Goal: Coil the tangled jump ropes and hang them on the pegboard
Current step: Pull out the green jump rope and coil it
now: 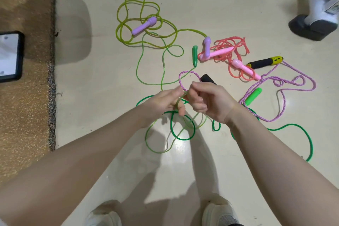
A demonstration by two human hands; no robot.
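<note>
The left hand (166, 102) and right hand (207, 101) both pinch the light green translucent plastic jump rope (161, 68) above the floor (102, 97); pulling now could cinch its loops around the dark green cord (180, 138) and purple braided rope (286, 82) lying beneath.

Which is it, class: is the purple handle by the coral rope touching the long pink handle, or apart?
Touching. The head view shows the purple handle lying across the pink handle, overlapping it with no floor visible between them.

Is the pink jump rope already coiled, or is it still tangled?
Tangled. The pink jump rope lies on the floor in a loose, irregular heap.
</note>
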